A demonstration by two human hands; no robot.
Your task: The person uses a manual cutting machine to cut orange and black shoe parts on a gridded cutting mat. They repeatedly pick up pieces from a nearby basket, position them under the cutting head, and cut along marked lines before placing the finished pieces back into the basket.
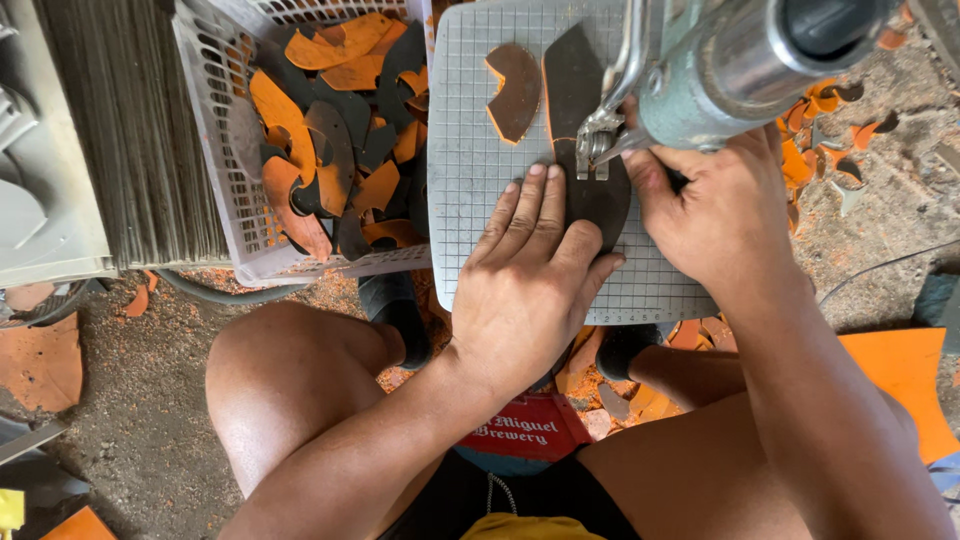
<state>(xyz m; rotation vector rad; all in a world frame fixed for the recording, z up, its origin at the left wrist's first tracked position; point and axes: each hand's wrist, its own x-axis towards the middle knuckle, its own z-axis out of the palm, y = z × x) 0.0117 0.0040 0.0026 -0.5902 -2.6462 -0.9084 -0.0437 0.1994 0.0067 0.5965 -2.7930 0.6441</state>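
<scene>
We note a dark, sole-shaped rubber sheet piece [590,195] lying flat on the gridded cutting mat [470,170], under the foot of a grey-green electric cutting machine [700,80]. The left hand [530,270] presses on the piece with fingers spread flat, nothing pinched, apparently to keep it from shifting against the blade. The right hand [715,205] is curled at the machine's base beside the piece; we cannot tell whether its grip is closed on anything, as the machine body hides the fingers. A second dark offcut with an orange edge [515,90] lies apart on the mat, further from us. Left of the mat, a white perforated plastic basket [215,120] holds many orange and dark cut pieces. Orange scraps [830,100] litter the floor. A red label with white lettering [520,425] sits below the mat, between the knees.
</scene>
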